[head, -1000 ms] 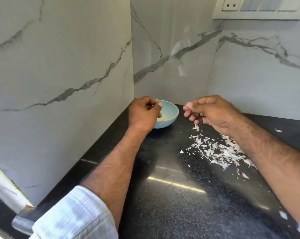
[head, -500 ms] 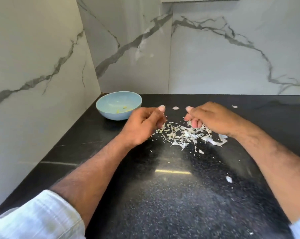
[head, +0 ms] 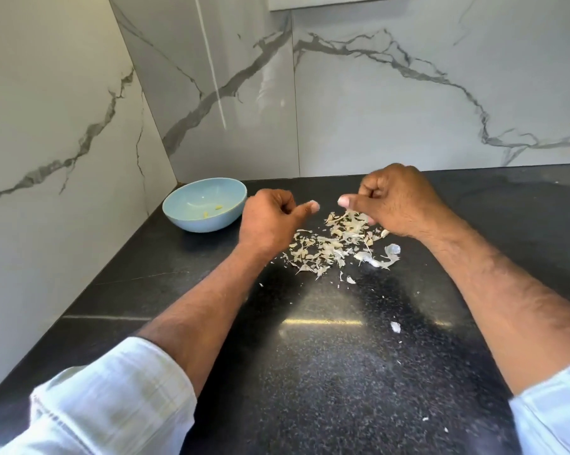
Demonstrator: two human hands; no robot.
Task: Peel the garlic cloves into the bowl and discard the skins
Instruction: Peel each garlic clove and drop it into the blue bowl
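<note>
Nearest the viewer, the black surface (head: 326, 372) lies bare but for one stray flake (head: 395, 327), well short of the skin pile (head: 336, 244). Over the pile's left edge the left hand (head: 270, 221) is curled, thumb out, holding nothing visible. Over its far right edge the right hand (head: 398, 201) pinches skins. Left of the pile, in the wall corner, the bowl (head: 178, 205) holds peeled cloves (head: 213, 211).

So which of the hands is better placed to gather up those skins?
The right hand, probably: it hovers directly over the skins, fingers nearly touching them. The left hand sits beside the pile, nearer the bowl.
</note>
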